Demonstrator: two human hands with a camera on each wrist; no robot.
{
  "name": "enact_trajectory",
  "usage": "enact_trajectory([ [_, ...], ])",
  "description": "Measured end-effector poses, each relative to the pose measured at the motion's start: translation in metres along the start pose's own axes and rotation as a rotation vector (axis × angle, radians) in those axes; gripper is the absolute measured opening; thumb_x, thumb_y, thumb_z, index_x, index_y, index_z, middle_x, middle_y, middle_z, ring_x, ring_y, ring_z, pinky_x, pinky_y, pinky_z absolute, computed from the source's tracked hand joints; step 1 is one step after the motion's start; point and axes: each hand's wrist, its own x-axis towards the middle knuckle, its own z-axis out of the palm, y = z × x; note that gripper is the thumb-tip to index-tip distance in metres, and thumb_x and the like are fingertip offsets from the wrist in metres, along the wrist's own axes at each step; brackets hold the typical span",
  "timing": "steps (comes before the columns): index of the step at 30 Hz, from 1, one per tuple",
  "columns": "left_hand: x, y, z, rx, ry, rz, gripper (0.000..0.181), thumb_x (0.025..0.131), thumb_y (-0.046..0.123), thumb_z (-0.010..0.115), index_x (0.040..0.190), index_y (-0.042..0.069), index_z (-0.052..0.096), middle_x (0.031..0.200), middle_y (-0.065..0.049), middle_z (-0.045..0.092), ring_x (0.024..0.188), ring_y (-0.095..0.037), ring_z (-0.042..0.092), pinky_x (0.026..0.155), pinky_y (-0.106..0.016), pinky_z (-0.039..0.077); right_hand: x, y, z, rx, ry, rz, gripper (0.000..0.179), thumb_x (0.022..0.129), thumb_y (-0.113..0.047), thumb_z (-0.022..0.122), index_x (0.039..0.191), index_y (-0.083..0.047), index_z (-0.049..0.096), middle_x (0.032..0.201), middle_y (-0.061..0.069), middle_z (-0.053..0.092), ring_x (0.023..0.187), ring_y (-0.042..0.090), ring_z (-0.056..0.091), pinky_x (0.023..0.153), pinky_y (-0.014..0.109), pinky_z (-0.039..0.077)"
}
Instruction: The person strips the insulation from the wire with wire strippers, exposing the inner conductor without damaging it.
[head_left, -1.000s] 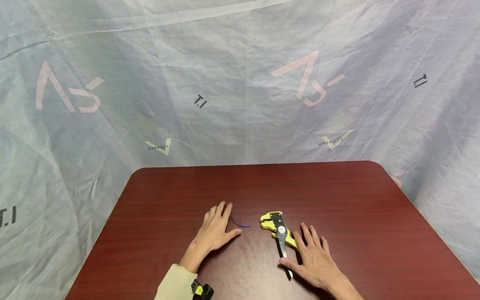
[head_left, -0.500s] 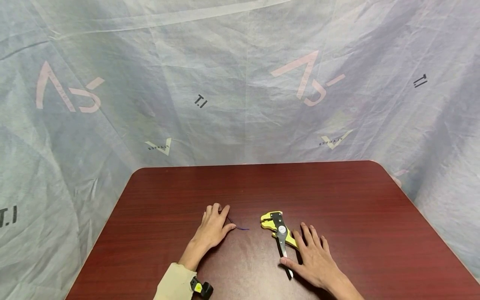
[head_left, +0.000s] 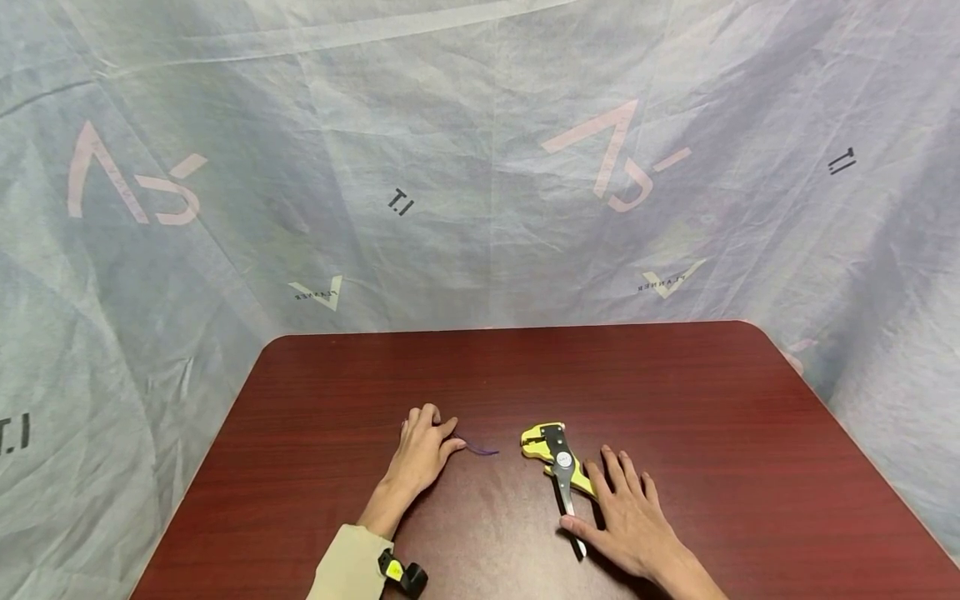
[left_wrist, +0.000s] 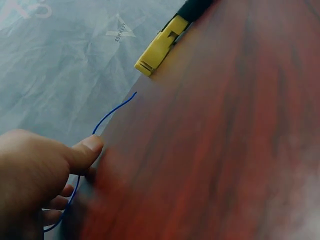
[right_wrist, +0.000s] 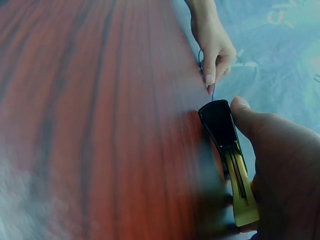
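Between thumb and index finger, my left hand [head_left: 418, 454] pinches a thin blue wire [left_wrist: 111, 113]. One end of the wire sticks out to the right, and in the left wrist view the other part trails below the fingers. To its right lies a yellow and black wire stripper [head_left: 562, 460] on the table, its jaws toward the wire and apart from it. My right hand [head_left: 633, 525] rests at the stripper's handles with its fingers straight, the thumb touching or very near one handle. The right wrist view has the handle ends [right_wrist: 219, 122] close up beside the thumb.
A dark red wood-grain table [head_left: 712, 400] with rounded far corners carries everything. Grey-white printed fabric [head_left: 465, 167] hangs behind it and along both sides. A black and yellow strap device [head_left: 402, 575] sits on the left wrist, beside a pale sleeve [head_left: 351, 562].
The left hand has gone from spread fingers beside the wire to pinching it, and has drawn back slightly left. Right hand and wire stripper have stayed put.
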Motion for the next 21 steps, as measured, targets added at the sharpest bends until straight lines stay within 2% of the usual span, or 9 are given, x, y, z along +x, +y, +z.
enact_trajectory([
  [10, 0.002, -0.005, 0.004, -0.11, 0.122, -0.026, 0.033, 0.079, 0.031, 0.072, 0.106, 0.012, 0.076, 0.095, -0.005, 0.055, 0.087, -0.019, 0.045, 0.075, -0.036, 0.038, 0.0, -0.001, 0.0, 0.004, -0.007, 0.006, 0.091, 0.078, -0.075, 0.056, 0.14, -0.009, 0.048, 0.151, 0.021, 0.04, 0.14, 0.044, 0.035, 0.104, 0.067, 0.032],
  [14, 0.003, -0.008, 0.008, -0.168, 0.172, -0.021, 0.03, 0.076, 0.027, 0.076, 0.102, 0.012, 0.077, 0.092, -0.005, 0.055, 0.084, -0.017, 0.046, 0.073, -0.035, 0.038, 0.001, -0.001, 0.0, 0.007, -0.005, 0.011, 0.091, 0.078, -0.075, 0.056, 0.141, -0.009, 0.048, 0.151, 0.021, 0.04, 0.14, 0.044, 0.034, 0.104, 0.067, 0.032],
  [21, 0.006, -0.01, 0.011, -0.244, 0.227, -0.005, 0.021, 0.076, 0.023, 0.077, 0.094, 0.012, 0.079, 0.086, -0.002, 0.055, 0.081, -0.016, 0.048, 0.074, -0.037, 0.042, 0.001, -0.001, 0.0, 0.005, -0.005, 0.019, 0.091, 0.078, -0.075, 0.056, 0.141, -0.009, 0.048, 0.151, 0.021, 0.04, 0.14, 0.044, 0.035, 0.104, 0.068, 0.032],
])
